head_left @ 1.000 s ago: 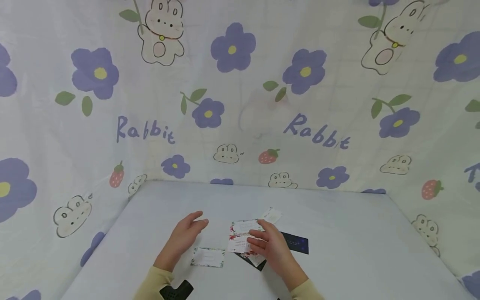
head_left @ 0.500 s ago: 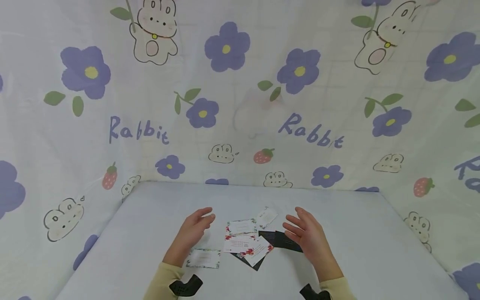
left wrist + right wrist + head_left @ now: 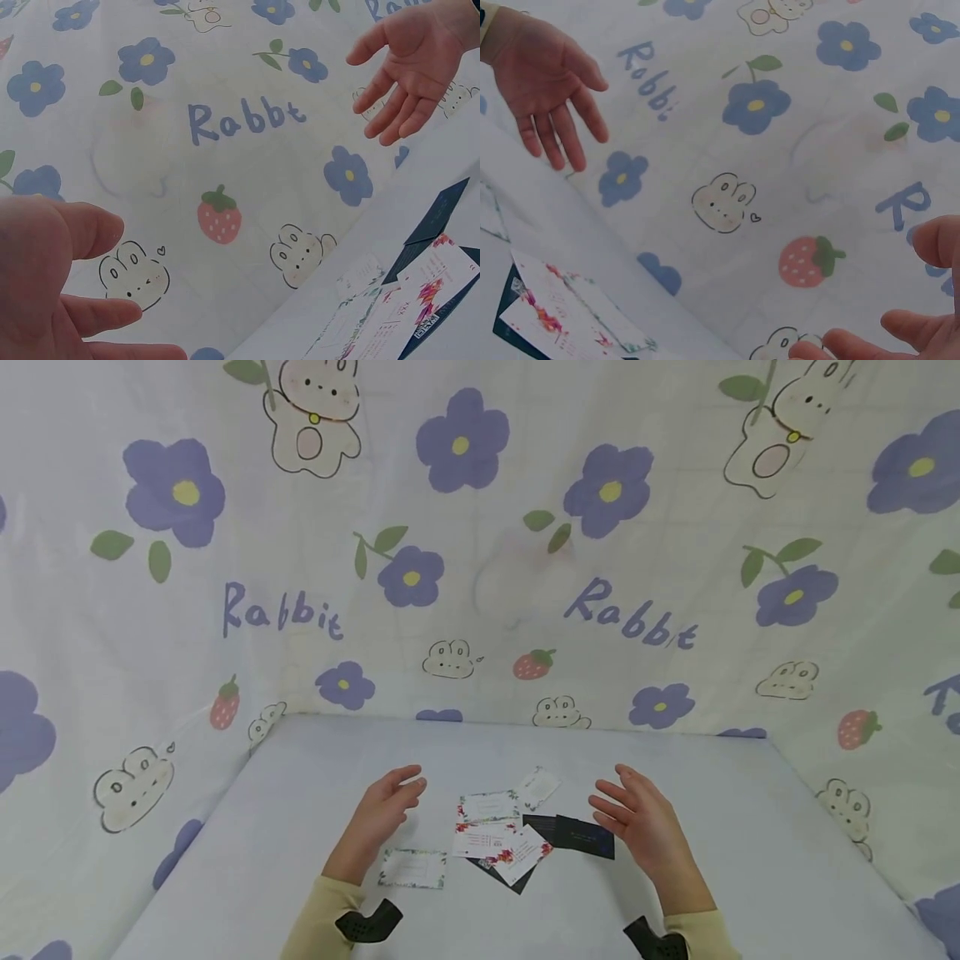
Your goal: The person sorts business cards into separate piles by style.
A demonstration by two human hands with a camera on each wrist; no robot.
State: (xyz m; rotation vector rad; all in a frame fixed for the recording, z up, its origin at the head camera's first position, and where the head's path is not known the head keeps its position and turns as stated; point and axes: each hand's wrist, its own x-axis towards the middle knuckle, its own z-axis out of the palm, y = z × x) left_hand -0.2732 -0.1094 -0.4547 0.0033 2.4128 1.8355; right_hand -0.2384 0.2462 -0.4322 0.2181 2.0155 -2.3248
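Observation:
My left hand [image 3: 381, 812] hovers over the table at the left of the cards, fingers relaxed and holding nothing. On the other side my right hand [image 3: 647, 827] is raised with fingers spread, its palm facing inward and bare. Between them lies a loose cluster: a white card with a leafy border [image 3: 487, 807], white cards with red flowers [image 3: 523, 853] overlapping it, and black cards [image 3: 587, 837] partly beneath and to the right. One leafy-bordered card [image 3: 412, 869] lies apart, near my left wrist. A pale card [image 3: 539, 788] is at the back of the cluster.
The white table [image 3: 337, 760] reaches back to a curtain [image 3: 480, 593] printed with rabbits, purple flowers and strawberries, which also encloses both sides. Black wrist straps [image 3: 369, 922] sit on both sleeves.
My right hand has moved away from above the cards to the right, uncovering the flowered and black cards. The left hand has shifted only slightly.

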